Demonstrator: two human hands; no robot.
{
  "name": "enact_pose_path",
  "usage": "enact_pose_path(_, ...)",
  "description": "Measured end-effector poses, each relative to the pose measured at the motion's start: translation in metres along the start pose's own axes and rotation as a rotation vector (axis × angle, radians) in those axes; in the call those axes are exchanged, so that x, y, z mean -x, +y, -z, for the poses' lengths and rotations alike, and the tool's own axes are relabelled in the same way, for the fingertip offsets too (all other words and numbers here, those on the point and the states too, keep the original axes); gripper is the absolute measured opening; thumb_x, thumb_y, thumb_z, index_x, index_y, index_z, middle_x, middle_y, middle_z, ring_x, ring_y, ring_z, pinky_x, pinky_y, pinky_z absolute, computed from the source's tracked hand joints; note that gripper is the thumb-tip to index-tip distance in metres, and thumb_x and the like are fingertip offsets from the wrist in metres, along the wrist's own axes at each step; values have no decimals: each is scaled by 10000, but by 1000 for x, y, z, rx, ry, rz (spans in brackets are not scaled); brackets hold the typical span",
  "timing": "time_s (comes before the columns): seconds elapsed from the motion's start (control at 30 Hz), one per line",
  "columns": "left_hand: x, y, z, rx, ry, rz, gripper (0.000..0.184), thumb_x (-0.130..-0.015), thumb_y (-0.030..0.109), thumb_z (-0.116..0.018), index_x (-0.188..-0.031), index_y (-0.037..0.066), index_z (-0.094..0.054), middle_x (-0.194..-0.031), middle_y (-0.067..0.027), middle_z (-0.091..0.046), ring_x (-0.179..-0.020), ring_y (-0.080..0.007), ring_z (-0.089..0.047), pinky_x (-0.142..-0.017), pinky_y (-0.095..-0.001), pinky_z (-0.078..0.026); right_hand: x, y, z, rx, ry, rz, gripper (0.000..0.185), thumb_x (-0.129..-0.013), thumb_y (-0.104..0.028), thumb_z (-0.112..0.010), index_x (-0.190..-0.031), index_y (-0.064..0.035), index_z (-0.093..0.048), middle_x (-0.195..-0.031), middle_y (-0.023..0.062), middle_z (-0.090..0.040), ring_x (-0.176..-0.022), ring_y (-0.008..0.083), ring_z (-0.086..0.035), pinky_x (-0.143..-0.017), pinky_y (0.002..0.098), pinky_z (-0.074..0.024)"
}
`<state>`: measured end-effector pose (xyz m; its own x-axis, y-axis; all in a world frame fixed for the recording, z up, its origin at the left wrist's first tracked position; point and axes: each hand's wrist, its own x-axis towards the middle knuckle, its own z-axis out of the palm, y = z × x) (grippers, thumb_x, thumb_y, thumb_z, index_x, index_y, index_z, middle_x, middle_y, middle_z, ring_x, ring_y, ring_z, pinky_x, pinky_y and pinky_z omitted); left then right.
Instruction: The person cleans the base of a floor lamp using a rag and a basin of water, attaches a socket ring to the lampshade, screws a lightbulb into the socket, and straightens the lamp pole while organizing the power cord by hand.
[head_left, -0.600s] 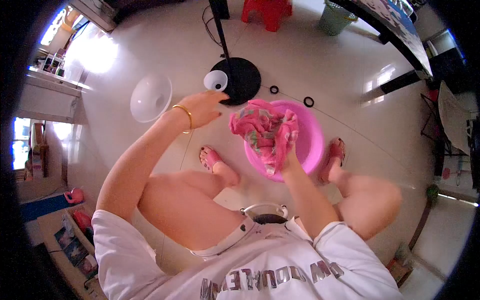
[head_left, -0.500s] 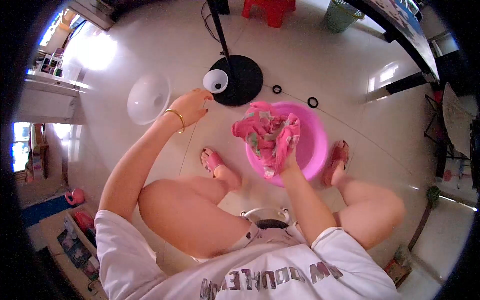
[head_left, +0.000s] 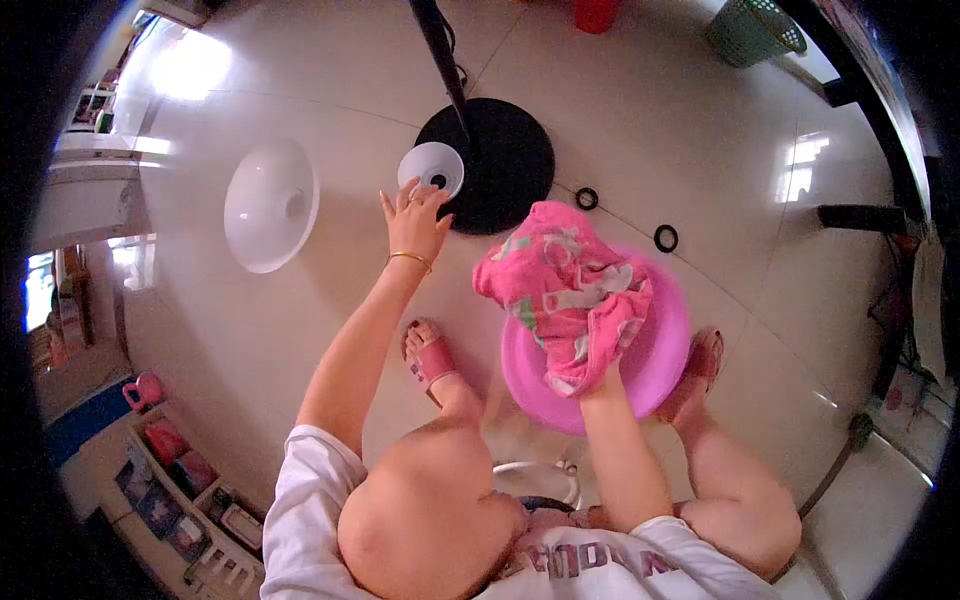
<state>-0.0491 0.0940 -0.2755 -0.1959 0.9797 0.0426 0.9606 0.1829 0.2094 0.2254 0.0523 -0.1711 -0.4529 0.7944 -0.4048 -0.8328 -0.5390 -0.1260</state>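
My left hand (head_left: 418,222), with a gold bangle at its wrist, reaches forward with its fingers spread. Its fingertips are at the near rim of a small white cup-shaped lampshade (head_left: 421,160), which is beside the black pole on a round black base (head_left: 515,165). A damp-looking pink patterned cloth (head_left: 570,275) is bunched over my right hand (head_left: 598,384), whose fingers it hides. Beneath the cloth stands a pink plastic basin (head_left: 672,330) on the floor between my feet.
A large white bowl-shaped shade (head_left: 262,205) lies on the tiles at left. Two black rings (head_left: 666,238) are on the floor beyond the basin. A green mesh basket (head_left: 752,35) and a red stool leg (head_left: 595,14) stand farther off. A storage box (head_left: 190,470) is at lower left.
My left hand has moved forward to the small white shade, fingers spreading. The pink cloth in my right hand has spread out more over the basin. The view has shifted forward.
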Motion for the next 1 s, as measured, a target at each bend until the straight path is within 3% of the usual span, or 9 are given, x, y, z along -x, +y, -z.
enact_pose_path(0.27,17,2,15,560,14,233,132,-892,217,-645,-999,155,-690,-998,-3,-696,-1051,-238,-597,-1110,-493,-296,-18,-13,21,102,64,97,614,-972,-491,-337,-1444,-98,-308,-1479,107,-372,-1310,313,-409,-1125,472,-300)
enact_pose_path(0.43,52,42,76,2025,-41,569,265,-958,203,-576,-1169,44,-593,-1147,-42,-643,-1142,-203,-550,-1060,-401,-374,-32,-40,54,217,40,245,527,-1008,-380,-337,-1434,-72,-306,-1486,111,-353,-1297,315,-410,-1126,450,-300)
enact_pose_path(0.47,56,46,81,2240,-63,574,318,-968,195,-558,-1236,25,-556,-1204,-56,-624,-1188,-212,-532,-1064,-402,-375,-42,-30,61,126,-166,186,615,-969,-521,-320,-1414,-98,-354,-1281,91,-481,-1047,297,-506,-1007,456,-383)
enact_pose_path(0.5,57,52,88,2295,-85,582,324,-966,190,-560,-1248,30,-546,-1195,-59,-627,-1172,-205,-545,-1037,-392,-406,-52,-20,66,44,-363,106,716,-931,-661,-304,-1395,-124,-401,-1076,70,-610,-796,279,-602,-887,463,-467)
enact_pose_path(0.6,63,63,95,2399,-195,518,329,-963,174,-559,-1261,36,-533,-1165,-66,-637,-1106,-185,-590,-942,-360,-494,-38,-1,-12,1043,142,45,639,-944,-594,-389,-1334,-97,-482,-1034,79,-613,-762,264,-599,-843,402,-483)
enact_pose_path(0.67,71,63,88,2381,-316,357,308,-965,164,-552,-1241,27,-548,-1140,-66,-646,-1036,-173,-631,-860,-332,-546,-48,16,-66,1616,55,517,537,-959,-469,-465,-1317,-70,-496,-1037,78,-606,-815,229,-590,-847,347,-474)
enact_pose_path(0.73,67,74,103,2176,-252,429,261,-962,129,-560,-1191,7,-585,-1100,-50,-653,-996,-136,-621,-867,-283,-507,-69,32,-78,1633,-215,950,447,-965,-330,-526,-1314,-54,-481,-1073,73,-588,-918,185,-566,-884,305,-446)
enact_pose_path(0.9,71,91,105,1919,-183,323,221,-943,67,-590,-1140,-22,-630,-976,-19,-663,-871,-61,-583,-752,-220,-484,-67,39,-60,902,59,463,357,-979,-255,-522,-1273,-57,-480,-1135,67,-551,-1011,151,-514,-930,292,-398)
enact_pose_path(1.0,73,88,108,1824,-223,270,170,-925,88,-617,-1048,-20,-660,-915,-25,-675,-805,-75,-599,-704,-227,-480,-74,32,-58,852,247,327,407,-968,-386,-516,-1266,-110,-491,-1176,40,-540,-1054,147,-516,-908,298,-427)
